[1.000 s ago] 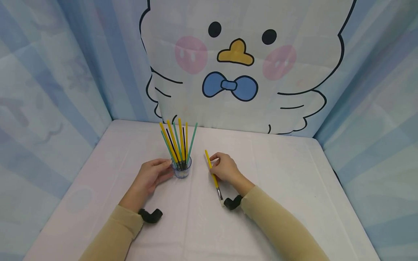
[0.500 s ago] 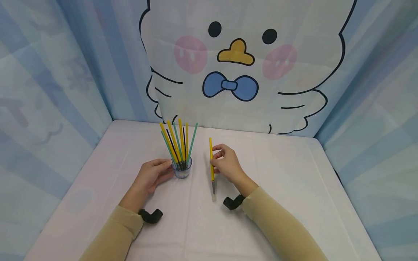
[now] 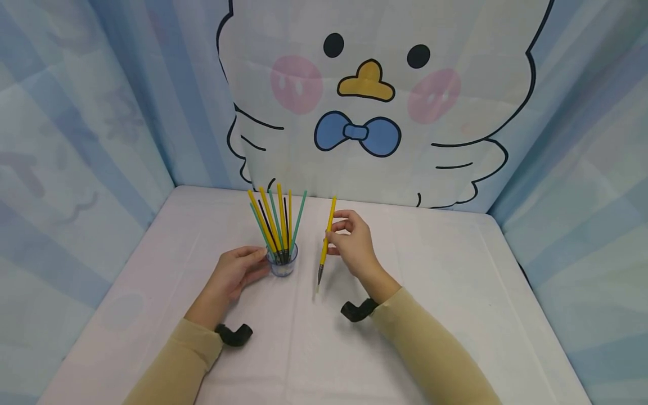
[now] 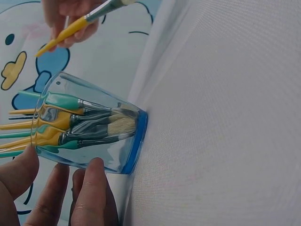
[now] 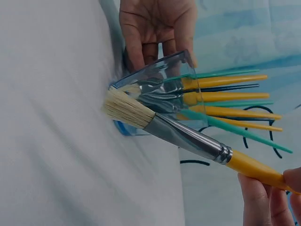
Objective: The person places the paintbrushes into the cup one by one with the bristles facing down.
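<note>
My left hand (image 3: 238, 273) is at the left of a clear plastic cup (image 3: 281, 270), its thumb at the rim and its fingertips along the side wall. Several paintbrushes (image 4: 56, 117) with yellow, green and dark handles stand in the cup, bristles down, as the left wrist view shows through the wall. To the right of the cup, my right hand (image 3: 352, 242) pinches one yellow-handled paintbrush (image 3: 325, 247) by its handle. This brush is held upright with a slight tilt, its pale flat bristles (image 5: 127, 108) pointing down. In the right wrist view the bristles overlap the cup's base.
A white cloth covers the table (image 3: 430, 337). Behind it hangs a curtain (image 3: 481, 180) with a cartoon bird, and striped blue curtains close off both sides. Each wrist carries a black strap-on mount (image 3: 234, 335).
My right hand has lifted the yellow paintbrush and moved it up and away from me, turning it so its bristles swing left toward the cup. The left hand and cup have stayed still.
</note>
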Demonstrator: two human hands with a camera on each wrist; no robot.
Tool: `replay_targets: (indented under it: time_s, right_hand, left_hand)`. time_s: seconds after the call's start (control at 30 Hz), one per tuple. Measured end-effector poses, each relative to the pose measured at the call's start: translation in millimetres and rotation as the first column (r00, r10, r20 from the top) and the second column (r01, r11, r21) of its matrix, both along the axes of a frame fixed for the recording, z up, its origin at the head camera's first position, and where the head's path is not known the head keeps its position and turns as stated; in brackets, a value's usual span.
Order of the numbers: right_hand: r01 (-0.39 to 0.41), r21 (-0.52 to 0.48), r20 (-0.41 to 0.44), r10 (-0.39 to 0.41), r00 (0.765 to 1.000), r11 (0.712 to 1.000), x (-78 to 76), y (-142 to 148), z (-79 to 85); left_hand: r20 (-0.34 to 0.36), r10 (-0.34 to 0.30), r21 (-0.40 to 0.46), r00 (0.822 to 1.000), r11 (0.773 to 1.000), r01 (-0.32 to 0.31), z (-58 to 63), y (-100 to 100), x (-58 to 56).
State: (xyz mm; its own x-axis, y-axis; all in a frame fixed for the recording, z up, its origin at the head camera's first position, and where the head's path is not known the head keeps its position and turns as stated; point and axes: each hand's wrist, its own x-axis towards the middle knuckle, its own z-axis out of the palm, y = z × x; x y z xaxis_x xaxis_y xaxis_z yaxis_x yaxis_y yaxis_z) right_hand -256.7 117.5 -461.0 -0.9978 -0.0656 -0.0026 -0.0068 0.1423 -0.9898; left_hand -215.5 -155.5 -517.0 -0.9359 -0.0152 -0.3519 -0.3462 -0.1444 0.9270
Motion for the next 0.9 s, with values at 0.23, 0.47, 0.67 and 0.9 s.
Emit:
replay_targets:
  time_s: [0.23,0.47,0.67,0.9]
  right_hand:
    - [0.009,-0.206,-0.053,-0.02,0.998,0.979,1.7,-9,8.2]
    - [0.018,-0.381,-0.089,-0.055,0.995,0.924,2.1,-22,14.5]
    - [0.047,-0.449,-0.113,-0.109,0.988,0.892,-0.9,-31,11.8]
    - [0.055,-0.393,-0.125,-0.113,0.986,0.918,-2.2,-38,1.4]
  left_hand:
    - [0.0,0.0,0.002,1.0,1.0,0.0,-1.1,0,-0.7]
    - [-0.013,0.001,0.012,1.0,1.0,-0.001,-1.1,0,-0.6]
    - [-0.016,-0.003,0.008,1.0,1.0,0.003,-1.0,1,-1.4]
    - [-0.01,-0.001,0.008,1.0,1.0,0.001,-0.5,1,-1.2]
